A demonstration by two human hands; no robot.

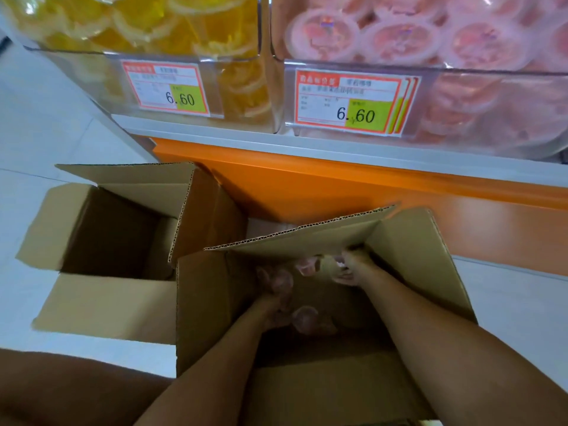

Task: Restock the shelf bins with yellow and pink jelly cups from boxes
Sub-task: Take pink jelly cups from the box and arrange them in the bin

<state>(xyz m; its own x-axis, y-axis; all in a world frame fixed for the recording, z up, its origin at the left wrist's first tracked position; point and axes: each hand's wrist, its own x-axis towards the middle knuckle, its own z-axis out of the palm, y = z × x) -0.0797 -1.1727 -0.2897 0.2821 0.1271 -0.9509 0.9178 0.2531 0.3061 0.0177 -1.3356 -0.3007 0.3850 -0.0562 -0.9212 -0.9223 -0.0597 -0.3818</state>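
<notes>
1. Two open cardboard boxes stand on the pale floor (46, 133) in the lower half of the frame. The left box (61, 219) is dark inside, and no contents can be made out.
2. The right box (209, 302) sits at lower centre, touching the left box, and both forearms reach down into it.
3. Loose pink cups (304, 318) lie in its dim bottom.
4. The left hand (275, 307) is low in the box among those cups with its fingers curled. Blur and shadow make it impossible to tell whether it grips one.
5. The right hand (350, 269) is near the far flap, fingers closed around pink cups.
6. On the shelf (215, 130) at upper left, a clear yellow bin (92, 72) holds yellow cups (153, 23).
7. At upper right, just beside it, a clear pink bin (491, 112) is filled with more pink cups.
8. Each bin front carries a price tag (166, 87) reading 6.60.
9. An orange panel (307, 186) runs below the shelf, behind the boxes.
</notes>
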